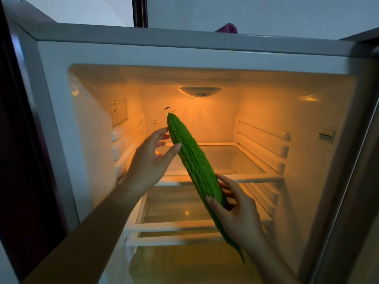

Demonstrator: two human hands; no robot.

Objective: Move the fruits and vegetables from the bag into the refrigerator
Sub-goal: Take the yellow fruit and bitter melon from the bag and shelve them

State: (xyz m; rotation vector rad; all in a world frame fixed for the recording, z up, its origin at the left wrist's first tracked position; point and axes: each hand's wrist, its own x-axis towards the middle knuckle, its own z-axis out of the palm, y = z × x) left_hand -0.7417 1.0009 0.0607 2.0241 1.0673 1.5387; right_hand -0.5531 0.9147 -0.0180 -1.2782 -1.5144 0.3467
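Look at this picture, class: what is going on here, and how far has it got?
A person stands at the open refrigerator, its inside light on, holding a long green bitter gourd with both hands. The right hand grips its lower part, thumb in front and fingers behind. The left hand touches its upper part with thumb and fingertip. The gourd is held tilted in front of the glass shelf and is not yet set down.

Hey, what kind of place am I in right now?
Likely a home kitchen, facing an open refrigerator. The signs: its warm-lit interior, the glass shelves, and a bitter gourd gripped by the right hand in front of them.
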